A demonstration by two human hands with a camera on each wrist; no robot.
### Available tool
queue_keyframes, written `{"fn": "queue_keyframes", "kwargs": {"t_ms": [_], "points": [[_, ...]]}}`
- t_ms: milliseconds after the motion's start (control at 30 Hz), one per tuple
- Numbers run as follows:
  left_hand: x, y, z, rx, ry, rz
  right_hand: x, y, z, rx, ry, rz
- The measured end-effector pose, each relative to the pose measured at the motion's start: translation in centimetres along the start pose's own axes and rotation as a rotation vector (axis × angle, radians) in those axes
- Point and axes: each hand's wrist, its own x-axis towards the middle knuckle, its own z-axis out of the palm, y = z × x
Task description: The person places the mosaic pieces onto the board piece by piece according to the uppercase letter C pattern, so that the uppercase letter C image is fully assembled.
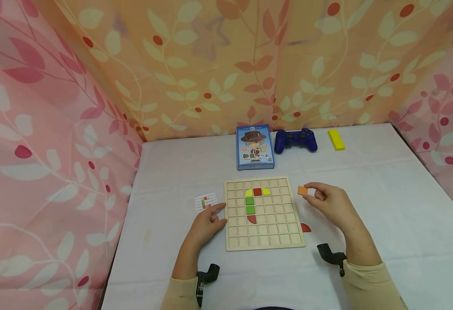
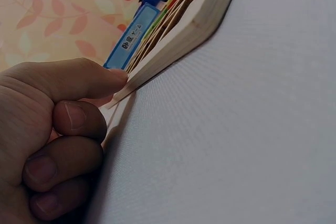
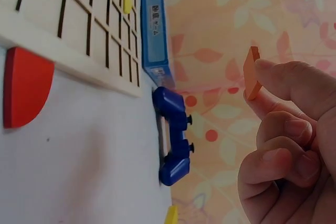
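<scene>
Thumb and index fingertip of my left hand (image 1: pixel 205 226) touch the left edge of a wooden grid board (image 1: pixel 265 248); the other fingers are curled under. My right hand (image 1: pixel 332 204) pinches an orange square tile (image 1: pixel 302 190) between thumb and index finger, raised beside the board's right edge. On the grid a red square (image 1: pixel 257 192) sits between two yellow quarter-round tiles. Green squares (image 1: pixel 251 209) run down from the left one to a red quarter-round (image 1: pixel 251 219). Another red quarter-round (image 3: pixel 27 88) lies against the board's right side. A pattern card (image 1: pixel 204 200) is partly behind my left hand.
Behind the board lies a blue game box (image 1: pixel 255 148), with a dark blue game controller (image 1: pixel 296 141) to its right. Further right is a yellow block (image 1: pixel 336 140). Floral curtains (image 1: pixel 210 64) enclose the white-covered table (image 1: pixel 164 181) at the back and sides.
</scene>
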Motion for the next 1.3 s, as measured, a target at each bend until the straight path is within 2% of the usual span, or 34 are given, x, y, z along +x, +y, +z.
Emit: {"fn": "queue_keyframes", "kwargs": {"t_ms": [400, 867, 1300], "points": [[0.0, 0.0, 0.0, 0.004, -0.01, 0.006, -0.2, -2.4, 0.3, 0.033, 0.023, -0.064], [-0.1, 0.0, 0.0, -0.01, -0.004, 0.002, -0.3, -5.1, 1.4, 0.07, -0.044, -0.078], [-0.2, 0.1, -0.1, -0.011, -0.007, 0.006, -0.6, -6.6, 2.6, 0.07, -0.087, -0.131]]}}
